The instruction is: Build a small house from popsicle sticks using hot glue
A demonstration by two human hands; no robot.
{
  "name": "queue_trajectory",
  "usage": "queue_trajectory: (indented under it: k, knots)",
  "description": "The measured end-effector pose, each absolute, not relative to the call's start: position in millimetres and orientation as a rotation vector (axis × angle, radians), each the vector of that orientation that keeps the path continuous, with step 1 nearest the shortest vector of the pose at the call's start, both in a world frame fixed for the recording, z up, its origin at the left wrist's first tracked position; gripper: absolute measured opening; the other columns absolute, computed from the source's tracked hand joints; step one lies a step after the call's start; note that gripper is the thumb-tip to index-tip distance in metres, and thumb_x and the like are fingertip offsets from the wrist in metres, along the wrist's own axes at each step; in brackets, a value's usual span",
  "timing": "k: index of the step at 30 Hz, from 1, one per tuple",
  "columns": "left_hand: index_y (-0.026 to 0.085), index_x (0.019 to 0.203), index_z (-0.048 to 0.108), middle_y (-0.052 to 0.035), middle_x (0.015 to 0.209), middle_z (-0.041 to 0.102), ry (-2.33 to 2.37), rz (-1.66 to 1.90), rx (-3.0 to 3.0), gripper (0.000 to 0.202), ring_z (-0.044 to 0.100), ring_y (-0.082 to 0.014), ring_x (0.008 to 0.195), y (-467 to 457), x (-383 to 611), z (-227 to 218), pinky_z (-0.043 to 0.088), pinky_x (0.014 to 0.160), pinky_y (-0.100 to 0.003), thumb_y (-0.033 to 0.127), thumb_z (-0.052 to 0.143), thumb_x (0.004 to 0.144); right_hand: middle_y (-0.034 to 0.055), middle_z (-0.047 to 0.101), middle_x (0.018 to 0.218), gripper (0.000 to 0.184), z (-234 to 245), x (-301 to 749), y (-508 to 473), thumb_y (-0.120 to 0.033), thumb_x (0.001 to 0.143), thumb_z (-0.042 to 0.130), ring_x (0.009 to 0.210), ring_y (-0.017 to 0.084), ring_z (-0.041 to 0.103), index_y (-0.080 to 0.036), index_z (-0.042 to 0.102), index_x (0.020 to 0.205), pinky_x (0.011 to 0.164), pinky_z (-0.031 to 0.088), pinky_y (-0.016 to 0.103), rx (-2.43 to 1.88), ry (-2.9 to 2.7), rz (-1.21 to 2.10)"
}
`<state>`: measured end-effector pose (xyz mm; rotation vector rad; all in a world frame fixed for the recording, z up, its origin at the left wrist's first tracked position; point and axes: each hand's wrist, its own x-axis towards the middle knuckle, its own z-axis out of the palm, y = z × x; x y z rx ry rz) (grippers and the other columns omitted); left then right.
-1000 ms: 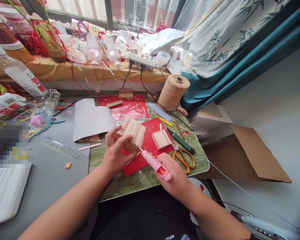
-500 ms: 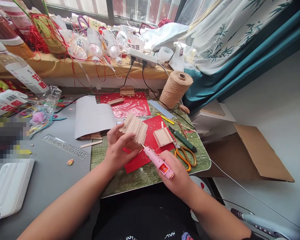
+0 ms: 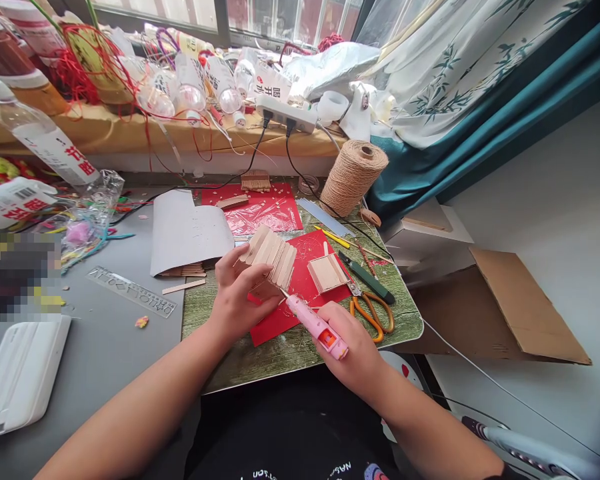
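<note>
Under both hands lies a green mat (image 3: 300,350) on the desk, with a red paper sheet (image 3: 285,313) spread across it just beneath the work. Beyond the left hand, a grey folded card (image 3: 185,230) rests flat, and farther off past the right hand stands a spool of twine (image 3: 353,177). To the outer side of the right hand lie orange-handled scissors (image 3: 373,313) and, just beyond them, a green-handled knife (image 3: 367,280).

The left hand (image 3: 235,303) is closed around a panel of wooden sticks (image 3: 270,257), thumb on the near side and fingers curled behind, holding it tilted above the red sheet. The right hand (image 3: 355,350) grips a pink glue gun (image 3: 317,327) in a closed fist; its nozzle points up and away toward the panel's lower edge, at or just short of touching it. Just beyond the gun's tip, between the two hands and the knife, a small wooden box (image 3: 325,272) sits on the red paper.
</note>
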<state>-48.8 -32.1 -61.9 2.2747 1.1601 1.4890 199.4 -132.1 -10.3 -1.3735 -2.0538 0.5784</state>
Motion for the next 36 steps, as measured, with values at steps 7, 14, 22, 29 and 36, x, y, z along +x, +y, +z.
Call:
queue_trajectory:
  k: [7,14,22,29,36]
  knots:
    - [0.031,0.13,0.064,-0.0095,0.162,0.038,1.229,1.441,2.286,0.062,0.05,-0.0369,0.147,-31.8,-48.5,-63.2,0.056,0.111,-0.054,0.02,0.093,0.076,0.0057,0.065,0.094,0.016,-11.9,199.1,-132.6,-0.011,0.101,0.056,0.082,0.022,0.063,-0.023,0.063,0.109,0.072,0.048,0.036,-1.358,-2.037,0.601]
    - [0.032,0.131,0.064,-0.0093,0.162,0.036,1.258,1.377,2.298,0.068,0.057,-0.0351,0.137,-33.4,-47.6,-62.4,0.058,0.105,-0.051,0.019,0.095,0.073,0.0056,0.065,0.094,0.016,-8.9,196.8,-131.1,-0.011,0.101,0.057,0.081,0.022,0.063,-0.023,0.063,0.11,0.072,0.048,0.035,-1.38,-2.044,0.618]
    - [0.034,0.131,0.065,-0.0082,0.163,0.036,1.192,1.444,2.294,0.063,0.056,-0.0326,0.135,-34.4,-46.4,-61.6,0.054,0.112,-0.052,0.019,0.093,0.076,0.0052,0.065,0.093,0.013,-7.3,196.6,-129.2,-0.012,0.101,0.056,0.08,0.021,0.062,-0.023,0.062,0.106,0.07,0.046,0.034,-1.402,-2.056,0.593]
    - [0.036,0.129,0.068,-0.0072,0.162,0.038,1.23,1.391,2.239,0.064,0.057,-0.0356,0.136,-33.6,-46.6,-64.4,0.051,0.117,-0.058,0.023,0.096,0.073,0.0043,0.064,0.09,0.011,-4.7,196.3,-128.4,-0.013,0.101,0.057,0.077,0.021,0.06,-0.024,0.057,0.099,0.068,0.045,0.034,-1.401,-2.073,0.554]
    - [0.035,0.126,0.07,-0.0061,0.163,0.038,1.208,1.408,2.225,0.057,0.058,-0.034,0.134,-33.5,-47.2,-65.3,0.051,0.116,-0.057,0.024,0.094,0.076,0.0044,0.063,0.09,0.009,-6.0,197.2,-128.9,-0.016,0.103,0.057,0.078,0.021,0.06,-0.024,0.057,0.099,0.069,0.045,0.034,-1.433,-2.067,0.595]
